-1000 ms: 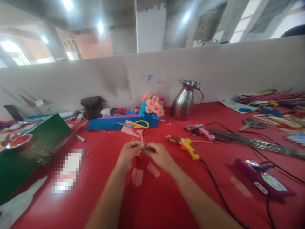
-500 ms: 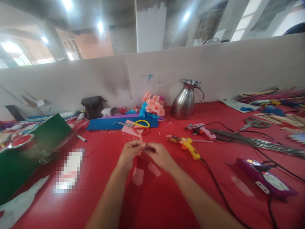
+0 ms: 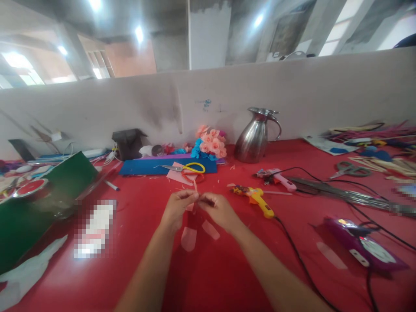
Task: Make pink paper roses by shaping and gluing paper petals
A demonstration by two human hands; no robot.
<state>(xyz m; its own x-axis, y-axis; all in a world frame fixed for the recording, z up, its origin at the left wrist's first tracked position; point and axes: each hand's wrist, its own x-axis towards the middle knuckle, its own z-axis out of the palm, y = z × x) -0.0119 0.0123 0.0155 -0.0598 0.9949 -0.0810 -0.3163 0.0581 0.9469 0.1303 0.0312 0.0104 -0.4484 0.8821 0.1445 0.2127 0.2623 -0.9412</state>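
Both hands meet in front of me, a little above the red table. My left hand (image 3: pixel 177 209) is closed, its thumb and finger pinching a pale pink paper strip (image 3: pixel 195 185) whose tip stands up between the hands. My right hand (image 3: pixel 218 211) is closed too, its fingertips pressed at the same strip from the other side; the exact grip is blurred. Beneath them lie a rounded pink paper piece (image 3: pixel 189 239) and a smaller pink paper piece (image 3: pixel 211 229). Just beyond the fingers, scissors (image 3: pixel 191 167) with yellow and orange handles rest across a pink sheet (image 3: pixel 175 175).
A yellow glue gun (image 3: pixel 262 203) and a pink glue gun (image 3: pixel 283 180) trail cords on the right, near a purple power strip (image 3: pixel 365 247). Paper flowers (image 3: pixel 212 145) and a steel jug (image 3: pixel 252 138) stand at the back. A green board (image 3: pixel 61 195) leans left.
The hands stay together at the pink strip with only a slight shift of the fingers. The whole view has moved a little; the things on the table lie as before.
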